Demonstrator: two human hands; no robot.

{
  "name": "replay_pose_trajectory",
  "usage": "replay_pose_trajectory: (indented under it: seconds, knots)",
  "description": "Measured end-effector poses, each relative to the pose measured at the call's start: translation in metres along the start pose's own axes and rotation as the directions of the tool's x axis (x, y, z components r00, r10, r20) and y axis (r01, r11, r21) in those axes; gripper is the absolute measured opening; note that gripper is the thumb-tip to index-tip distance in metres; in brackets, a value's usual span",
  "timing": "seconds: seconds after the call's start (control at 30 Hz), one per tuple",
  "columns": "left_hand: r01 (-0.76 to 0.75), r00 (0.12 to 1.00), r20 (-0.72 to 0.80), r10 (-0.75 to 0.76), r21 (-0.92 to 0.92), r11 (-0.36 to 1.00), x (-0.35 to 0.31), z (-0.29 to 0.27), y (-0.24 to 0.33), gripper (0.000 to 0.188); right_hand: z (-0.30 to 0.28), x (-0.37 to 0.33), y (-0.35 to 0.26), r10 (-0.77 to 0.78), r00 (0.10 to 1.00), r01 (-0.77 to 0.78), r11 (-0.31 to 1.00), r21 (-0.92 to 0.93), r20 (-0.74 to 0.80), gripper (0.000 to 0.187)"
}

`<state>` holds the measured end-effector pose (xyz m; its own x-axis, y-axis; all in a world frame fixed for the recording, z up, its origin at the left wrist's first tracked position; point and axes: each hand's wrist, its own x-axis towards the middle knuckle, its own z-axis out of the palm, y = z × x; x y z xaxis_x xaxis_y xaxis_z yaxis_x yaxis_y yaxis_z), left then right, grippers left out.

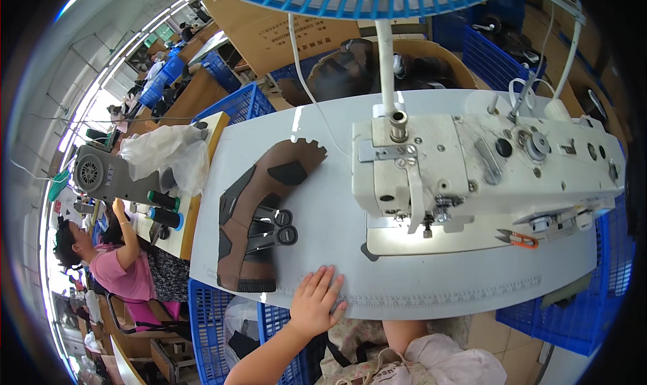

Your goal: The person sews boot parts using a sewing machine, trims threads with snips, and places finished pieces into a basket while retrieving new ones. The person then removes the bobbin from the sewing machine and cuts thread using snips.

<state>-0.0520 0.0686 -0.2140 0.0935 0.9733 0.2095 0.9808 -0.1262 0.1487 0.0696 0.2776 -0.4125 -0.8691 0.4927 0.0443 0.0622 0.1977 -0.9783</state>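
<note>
My left hand [315,303] lies palm down at the front edge of the pale table [323,263], fingers spread, holding nothing. Just beyond its fingertips rests a curved brown shoe upper [246,230] with black panels and a toothed far end. In the upper's inner curve lie black pieces with two round loops [286,234]; I cannot tell whether they are scissors or part of it. To the right stands a white sewing machine [465,162], its lamp lit over the needle area. A bare forearm [404,332] reaches under the front edge; my right hand is hidden.
Orange-handled thread snips [517,239] lie by the machine bed. A printed ruler [431,296] runs along the front edge. Blue crates [209,324] stand below and around the table. At left, a person in pink [125,270] sits at another machine. A blue fan guard [364,1] hangs overhead.
</note>
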Motion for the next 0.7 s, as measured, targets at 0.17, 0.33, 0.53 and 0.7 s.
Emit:
replay_pose_trajectory:
  seconds: [0.17, 0.33, 0.53, 0.7]
  knots:
    - [0.001, 1.000, -0.004, -0.001, 0.014, 1.000, 0.003, 0.003, 0.000, 0.052, 0.003, 0.027, -0.001, 0.005, 1.000, -0.007, 0.988, 0.154, 0.016, 0.029]
    - [0.010, 1.000, -0.008, -0.010, 0.017, 1.000, 0.004, 0.001, 0.001, 0.051, 0.004, 0.036, -0.006, 0.031, 0.999, -0.032, 0.953, 0.301, 0.008, 0.027]
    - [0.007, 1.000, -0.030, -0.007, 0.015, 1.000, 0.002, 0.001, 0.002, 0.050, 0.010, 0.043, -0.017, 0.061, 0.998, -0.052, 0.882, 0.468, -0.005, 0.026]
    - [0.008, 0.999, -0.041, -0.007, 0.019, 1.000, -0.002, 0.002, 0.003, 0.050, 0.019, 0.044, -0.026, 0.095, 0.996, -0.074, 0.801, 0.595, -0.003, 0.024]
